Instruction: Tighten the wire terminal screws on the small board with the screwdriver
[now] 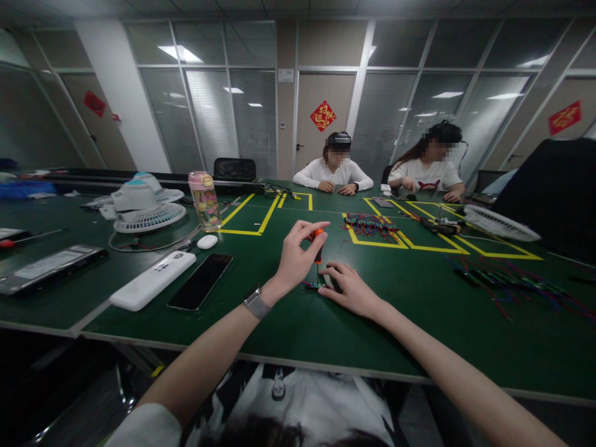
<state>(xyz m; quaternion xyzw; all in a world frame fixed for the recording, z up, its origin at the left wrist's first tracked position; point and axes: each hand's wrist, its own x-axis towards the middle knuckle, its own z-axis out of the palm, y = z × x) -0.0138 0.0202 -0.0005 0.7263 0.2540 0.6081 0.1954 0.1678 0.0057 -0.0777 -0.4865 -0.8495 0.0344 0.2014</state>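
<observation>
I've got the left hand (298, 251) up over the counter (279, 332), fingers clamped on the handle of a screwdriver (318, 256), its shaft pointing straight down. And there's the small circuit board (311, 285), lying on the counter right at the shaft's lower end! Over on the other side, my right hand (356, 293) is low, thumb tip at the board's edge, fingertips close to the shaft; thumb and fingers stand apart, but whether they grip the board, I cannot tell from here. A watch (257, 303) sits on the left wrist.

Looking left: a black phone (201, 282), a long white device (153, 280) beside it, a small white case (207, 242), then a pink-lidded bottle (205, 205) near a fan (148, 216). Beyond my hands, a heap of wired boards (370, 226) lies across yellow tape (239, 232), with more wired pieces (516, 282) off to the right. Across the counter, two people in white tops sit, one (310, 175) with both forearms on the surface.
</observation>
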